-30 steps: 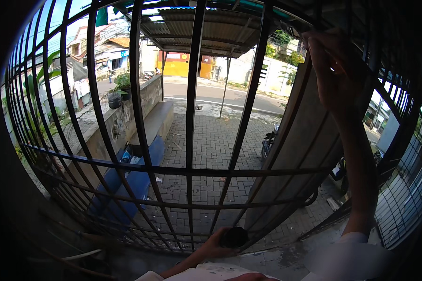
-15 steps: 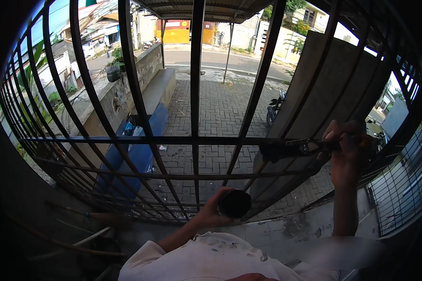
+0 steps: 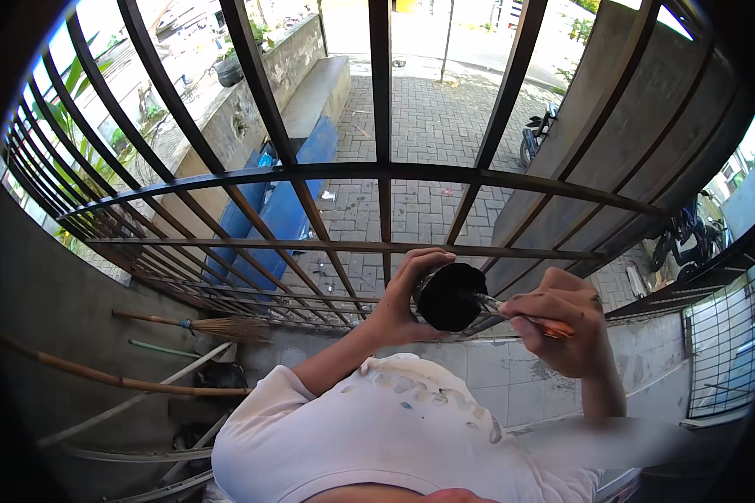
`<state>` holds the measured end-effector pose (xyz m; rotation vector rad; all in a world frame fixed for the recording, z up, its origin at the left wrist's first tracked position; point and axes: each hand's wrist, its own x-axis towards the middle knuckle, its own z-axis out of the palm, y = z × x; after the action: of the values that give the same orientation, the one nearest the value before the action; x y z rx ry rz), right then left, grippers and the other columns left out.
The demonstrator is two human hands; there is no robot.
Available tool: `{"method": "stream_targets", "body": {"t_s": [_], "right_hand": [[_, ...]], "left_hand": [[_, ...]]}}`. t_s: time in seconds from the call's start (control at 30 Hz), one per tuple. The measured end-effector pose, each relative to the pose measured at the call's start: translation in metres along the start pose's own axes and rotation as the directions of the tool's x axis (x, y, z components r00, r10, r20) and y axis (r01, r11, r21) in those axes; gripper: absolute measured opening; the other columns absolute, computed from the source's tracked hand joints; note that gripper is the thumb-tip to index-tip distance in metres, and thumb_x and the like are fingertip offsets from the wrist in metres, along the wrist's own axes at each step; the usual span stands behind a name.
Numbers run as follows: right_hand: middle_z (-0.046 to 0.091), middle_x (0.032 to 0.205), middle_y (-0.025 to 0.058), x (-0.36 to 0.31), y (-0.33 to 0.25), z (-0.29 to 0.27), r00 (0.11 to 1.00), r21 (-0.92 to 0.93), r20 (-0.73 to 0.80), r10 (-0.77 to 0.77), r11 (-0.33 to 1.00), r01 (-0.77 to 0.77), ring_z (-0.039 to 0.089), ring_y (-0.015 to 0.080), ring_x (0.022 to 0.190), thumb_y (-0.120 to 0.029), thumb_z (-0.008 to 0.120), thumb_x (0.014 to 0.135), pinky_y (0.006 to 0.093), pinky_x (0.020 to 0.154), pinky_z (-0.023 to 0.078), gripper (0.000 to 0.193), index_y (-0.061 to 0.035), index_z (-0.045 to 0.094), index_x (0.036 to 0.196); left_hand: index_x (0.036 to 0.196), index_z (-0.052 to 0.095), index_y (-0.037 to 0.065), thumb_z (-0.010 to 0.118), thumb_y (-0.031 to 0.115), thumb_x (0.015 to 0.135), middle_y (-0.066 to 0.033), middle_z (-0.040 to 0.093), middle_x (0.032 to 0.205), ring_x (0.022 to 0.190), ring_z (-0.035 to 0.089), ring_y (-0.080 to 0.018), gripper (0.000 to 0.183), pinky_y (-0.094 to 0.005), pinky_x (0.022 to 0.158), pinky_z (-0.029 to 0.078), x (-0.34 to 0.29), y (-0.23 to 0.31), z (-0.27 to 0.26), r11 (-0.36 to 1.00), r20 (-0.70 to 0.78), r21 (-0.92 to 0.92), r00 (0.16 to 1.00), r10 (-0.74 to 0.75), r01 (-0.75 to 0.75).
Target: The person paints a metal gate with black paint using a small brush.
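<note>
My left hand [image 3: 401, 308] is wrapped round the side of a small round can [image 3: 450, 298] whose inside looks black, in front of my chest. In my right hand [image 3: 569, 318], just right of the can, is a paintbrush with an orange handle [image 3: 554, 328]. Its metal end reaches over the can's rim, and the bristles are lost in the dark inside. Beyond both hands stands a dark metal bar fence [image 3: 383, 210] with upright bars and crossbars. Neither hand touches the bars.
A broom [image 3: 218, 327], a bamboo pole [image 3: 126, 377] and several other poles lean at the lower left. Outside the bars are a blue box-like thing [image 3: 268, 243], a low wall [image 3: 298, 63], brick paving [image 3: 432, 126] and a tall grey panel [image 3: 646, 92]. Pale tiles [image 3: 482, 365] cover the floor near me.
My right hand has come down and inward from the crossbar at right, bringing the brush to the can. My left hand has lifted the can slightly. The view has tilted downward.
</note>
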<state>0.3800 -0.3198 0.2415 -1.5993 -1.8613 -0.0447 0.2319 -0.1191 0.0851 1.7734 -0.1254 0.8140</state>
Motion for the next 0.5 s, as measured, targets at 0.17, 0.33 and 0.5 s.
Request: {"method": "stream_targets", "body": {"t_s": [0.17,0.33,0.5], "right_hand": [[0.073,0.092,-0.0035,0.004,-0.005,0.021,0.993,-0.295,0.082,-0.082,0.95,0.102,0.054,0.0149,0.072,-0.016,0.085,0.078,0.0302,0.063,0.045,0.036,-0.0127,0.073,0.111],[0.07,0.089,-0.009,-0.001,0.005,0.032,0.925,-0.327,0.338,-0.175,0.9,0.289,0.049,0.0162,0.081,-0.027,0.085,0.078,0.0348,0.077,0.041,0.034,-0.0162,0.073,0.108],[0.065,0.082,-0.0112,-0.01,0.004,0.026,0.942,-0.254,0.208,-0.263,0.916,0.312,0.047,0.0156,0.088,-0.029,0.084,0.08,0.0373,0.084,0.034,0.025,-0.0176,0.073,0.099]], "left_hand": [[0.144,0.046,0.007,0.096,0.018,0.061,-0.0151,0.046,0.141,0.135,0.048,-0.0322,0.097,-0.0422,0.113,0.044,-0.005,0.002,0.007,0.995,-0.043,0.088,0.998,0.054,-0.05],[0.143,0.047,0.008,0.096,0.021,0.061,-0.0163,0.048,0.14,0.131,0.05,-0.0334,0.096,-0.0444,0.109,0.046,-0.009,0.012,0.021,0.981,-0.084,0.166,0.99,0.113,-0.098],[0.14,0.049,0.008,0.096,0.025,0.061,-0.0158,0.051,0.139,0.131,0.05,-0.0345,0.093,-0.0462,0.109,0.044,-0.017,0.012,0.037,0.973,-0.115,0.221,0.989,0.092,-0.064]]}}
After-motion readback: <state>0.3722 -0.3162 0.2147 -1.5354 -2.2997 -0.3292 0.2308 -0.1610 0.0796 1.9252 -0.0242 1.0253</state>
